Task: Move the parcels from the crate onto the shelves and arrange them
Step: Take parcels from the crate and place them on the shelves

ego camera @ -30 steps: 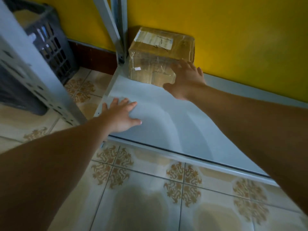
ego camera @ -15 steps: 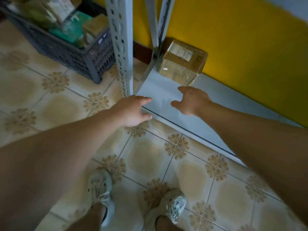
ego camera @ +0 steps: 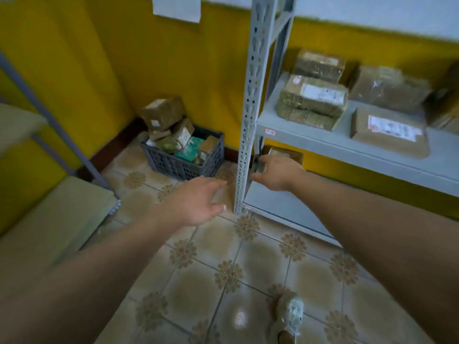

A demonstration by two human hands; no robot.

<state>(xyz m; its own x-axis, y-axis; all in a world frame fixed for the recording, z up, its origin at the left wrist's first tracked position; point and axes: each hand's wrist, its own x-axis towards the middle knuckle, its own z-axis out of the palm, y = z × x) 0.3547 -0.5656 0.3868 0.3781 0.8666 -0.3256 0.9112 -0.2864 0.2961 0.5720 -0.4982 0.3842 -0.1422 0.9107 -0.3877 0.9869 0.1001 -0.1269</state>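
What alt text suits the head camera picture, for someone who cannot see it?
A person's empty left hand reaches toward a grey crate heaped with parcels on the tiled floor; the open right hand hovers by the lowest shelf of a grey rack. Wrapped parcels lie on the shelf above.

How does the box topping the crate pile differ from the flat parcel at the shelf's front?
The top box is blocky and sits tilted on the crate heap; the flat parcel is thin and lies level on the shelf. The top box shows a small white label, the flat parcel a large one. Both are brown.
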